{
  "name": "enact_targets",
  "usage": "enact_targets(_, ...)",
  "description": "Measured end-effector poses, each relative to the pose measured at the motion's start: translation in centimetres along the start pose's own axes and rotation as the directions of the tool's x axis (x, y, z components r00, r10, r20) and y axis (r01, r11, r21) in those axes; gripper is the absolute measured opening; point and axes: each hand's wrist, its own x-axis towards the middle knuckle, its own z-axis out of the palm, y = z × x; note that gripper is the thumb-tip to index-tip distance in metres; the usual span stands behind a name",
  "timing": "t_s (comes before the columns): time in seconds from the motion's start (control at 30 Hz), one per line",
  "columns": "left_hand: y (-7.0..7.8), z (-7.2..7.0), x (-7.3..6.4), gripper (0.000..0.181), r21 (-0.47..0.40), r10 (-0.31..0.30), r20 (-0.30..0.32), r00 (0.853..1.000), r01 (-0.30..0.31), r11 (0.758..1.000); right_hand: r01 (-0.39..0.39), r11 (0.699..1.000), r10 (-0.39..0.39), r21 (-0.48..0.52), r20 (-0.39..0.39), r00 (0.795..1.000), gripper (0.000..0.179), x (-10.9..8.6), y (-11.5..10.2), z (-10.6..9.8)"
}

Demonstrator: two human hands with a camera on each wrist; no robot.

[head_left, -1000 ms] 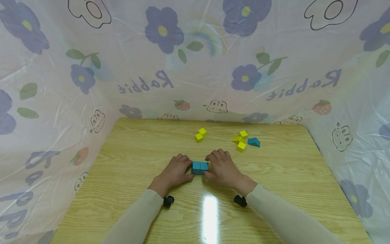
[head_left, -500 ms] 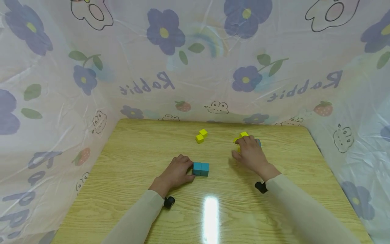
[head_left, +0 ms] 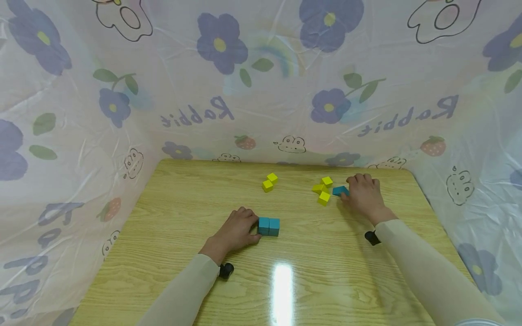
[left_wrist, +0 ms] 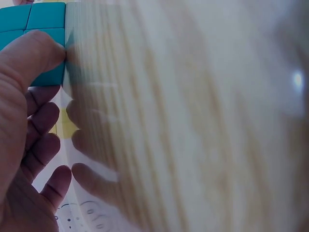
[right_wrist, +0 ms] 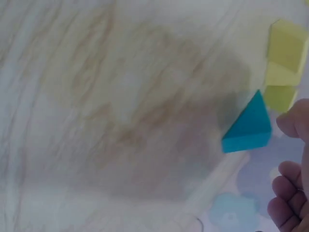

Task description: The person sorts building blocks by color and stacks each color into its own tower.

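Two blue cubes [head_left: 274, 227] sit side by side on the wooden table. My left hand [head_left: 232, 231] is at their left end, thumb and index finger pinching the left cube. Its thumb [left_wrist: 36, 55] lies over a blue face in the left wrist view, while the other fingers are loosely bent. Farther right, my right hand [head_left: 364, 194] reaches round the right side of a blue triangular block [head_left: 340, 190]. In the right wrist view a small gap shows between the thumb [right_wrist: 292, 121] and the blue triangular block [right_wrist: 248, 128], and the fingers are relaxed.
Just left of the blue triangular block lie a yellow cube [head_left: 327, 182], another yellow cube [head_left: 324, 198] and a yellow triangular block [head_left: 317, 188]. Two touching yellow cubes [head_left: 267, 185] lie farther left. A patterned curtain [head_left: 253, 122] encloses the table's back and sides.
My right hand has left the blue cubes, passed over the yellow blocks and come to the right of the blue triangular block. The left hand stays by the cubes.
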Motion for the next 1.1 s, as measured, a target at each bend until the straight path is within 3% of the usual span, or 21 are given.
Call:
enact_targets(0.17,0.0,0.1,0.0,0.045,-0.001,0.000,0.005,1.000,0.000,1.000,-0.014,1.000,0.014,0.009,0.054,0.998,0.051,0.2,0.5,0.6)
enact_targets(0.57,-0.2,0.2,0.1,0.044,0.004,0.009,0.003,1.000,-0.009,1.000,-0.020,1.000,0.020,0.000,0.092,0.996,0.050,0.2,0.5,1.2)
enact_targets(1.1,-0.3,0.2,0.1,0.043,0.013,0.019,0.001,1.000,-0.019,1.000,-0.013,1.000,0.013,0.003,0.068,0.998,0.038,0.4,0.5,2.1)
